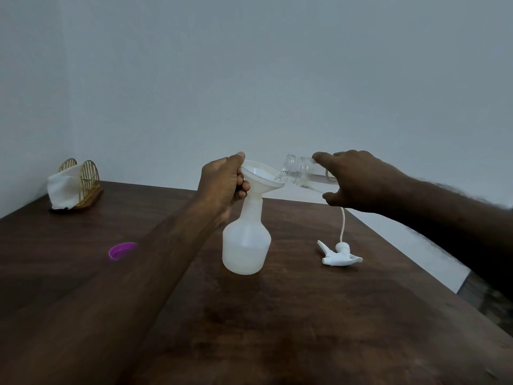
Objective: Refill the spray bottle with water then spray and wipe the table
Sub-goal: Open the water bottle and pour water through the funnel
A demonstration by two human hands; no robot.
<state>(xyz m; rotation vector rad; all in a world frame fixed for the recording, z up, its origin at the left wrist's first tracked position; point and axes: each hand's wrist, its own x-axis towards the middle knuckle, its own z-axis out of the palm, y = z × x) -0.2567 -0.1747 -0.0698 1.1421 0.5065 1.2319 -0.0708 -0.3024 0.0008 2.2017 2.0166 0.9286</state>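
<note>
I see the spray bottle [246, 245] upright at the desk [277, 315] centre, head off, w/ a white funnel [262, 176] sitting in its neck. Water inside reaches approx. the lower half. The left hand [224, 184] grips the funnel: thumb on top of the rim, other fingers curled under the cone, forearm reaching in from bottom-left. The right hand [358, 182] comes in from the right and holds a clear bottle [302, 173] from above, fingers over the body, thumb below. This bottle is tilted nearly flat, open mouth toward the funnel, lip at the funnel's right rim; some water lies along its low side. Whether water is flowing, I cannot tell. The spray head [340, 254] w/ its tube lies on the desk, right of the spray bottle, apart from it. A purple cap [122, 250] lies left of the left arm. Far-left corner: a cloth [62, 190] in a gold wire holder [88, 176].
</note>
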